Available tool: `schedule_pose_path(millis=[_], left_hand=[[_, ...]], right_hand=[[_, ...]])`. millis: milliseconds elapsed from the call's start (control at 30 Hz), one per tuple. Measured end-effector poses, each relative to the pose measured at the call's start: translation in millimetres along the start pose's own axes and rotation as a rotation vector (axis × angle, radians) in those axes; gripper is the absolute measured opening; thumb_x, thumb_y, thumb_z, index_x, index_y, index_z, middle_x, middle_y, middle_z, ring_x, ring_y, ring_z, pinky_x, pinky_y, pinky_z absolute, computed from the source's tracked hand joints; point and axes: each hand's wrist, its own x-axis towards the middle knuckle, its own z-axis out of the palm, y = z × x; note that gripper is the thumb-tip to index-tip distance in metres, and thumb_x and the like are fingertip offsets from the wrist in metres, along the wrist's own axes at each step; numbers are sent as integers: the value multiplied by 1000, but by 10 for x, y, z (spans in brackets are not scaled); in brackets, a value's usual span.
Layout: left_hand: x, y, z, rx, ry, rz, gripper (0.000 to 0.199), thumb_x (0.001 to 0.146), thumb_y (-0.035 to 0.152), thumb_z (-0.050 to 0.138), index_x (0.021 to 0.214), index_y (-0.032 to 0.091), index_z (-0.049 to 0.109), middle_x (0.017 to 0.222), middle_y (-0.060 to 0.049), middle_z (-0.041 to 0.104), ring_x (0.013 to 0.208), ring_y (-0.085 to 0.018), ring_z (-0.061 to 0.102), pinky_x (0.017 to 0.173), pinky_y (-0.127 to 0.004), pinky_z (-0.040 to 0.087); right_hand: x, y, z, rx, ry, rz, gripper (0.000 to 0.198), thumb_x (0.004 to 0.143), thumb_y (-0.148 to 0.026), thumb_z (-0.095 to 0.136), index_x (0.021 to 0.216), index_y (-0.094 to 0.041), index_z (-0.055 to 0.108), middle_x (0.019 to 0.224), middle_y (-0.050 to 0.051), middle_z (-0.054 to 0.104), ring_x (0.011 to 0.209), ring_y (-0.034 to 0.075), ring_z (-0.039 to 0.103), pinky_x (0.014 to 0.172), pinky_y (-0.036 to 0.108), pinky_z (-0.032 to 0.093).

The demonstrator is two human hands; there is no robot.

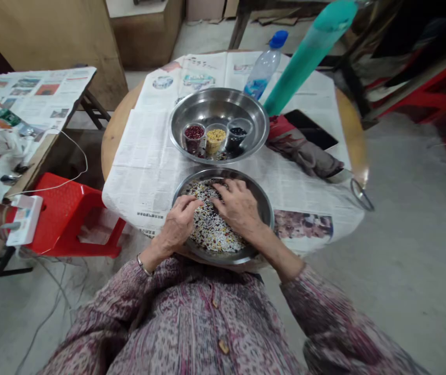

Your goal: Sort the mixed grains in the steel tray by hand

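A steel bowl (269, 208) at the table's near edge holds a mix of white grains (217, 229) with red, yellow and black beans among them. My left hand (180, 221) rests over its left rim, thumb and forefinger drawn together above the grains; anything between them is too small to make out. Over the right side reaches my right hand (238, 205), fingers spread and touching the mix. Just beyond stands a second steel bowl (219, 96). In it are a cup of red beans (194, 136), a cup of yellow beans (215, 138) and a cup of black beans (238, 134).
Newspaper (140, 151) covers the round table. Behind the far bowl stand a blue-capped bottle (264, 67) and a tall green tube (309, 60). A folded umbrella (305, 148) and a dark tablet (312, 129) lie right. At left is a red stool (66, 213) with a power strip (25, 220).
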Motion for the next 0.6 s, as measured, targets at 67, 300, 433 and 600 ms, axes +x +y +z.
schedule_pose_path(millis=[67, 300, 433, 600], left_hand=[[-33, -26, 23, -49, 133, 29, 32, 97, 5, 41, 120, 18, 60, 114, -11, 60, 111, -21, 57, 98, -38, 52], [-68, -52, -34, -142, 243, 77, 20, 96, 9, 48, 106, 18, 63, 102, -8, 64, 98, -19, 61, 88, -34, 53], [-67, -60, -62, -165, 140, 162, 14, 91, 10, 54, 95, 20, 64, 90, -4, 68, 87, -18, 61, 85, -37, 50], [-36, -59, -84, -94, 51, 219, 11, 86, 14, 54, 86, 20, 64, 77, 0, 69, 74, -17, 58, 92, -42, 46]], right_hand=[[45, -155, 30, -19, -32, -19, 51, 97, -43, 52, 139, -14, 56, 141, 21, 54, 128, 38, 46, 101, 54, 42], [-145, -197, 32, 171, -150, -506, 44, 88, -41, 68, 127, -21, 63, 140, 13, 56, 132, 30, 45, 108, 49, 40], [-311, 261, -93, 138, -101, -441, 21, 92, -30, 62, 109, -20, 70, 128, 12, 64, 124, 29, 51, 105, 49, 44], [-296, 480, -127, 76, -24, -88, 31, 95, -19, 48, 120, -15, 66, 123, 16, 64, 115, 30, 55, 99, 46, 50]])
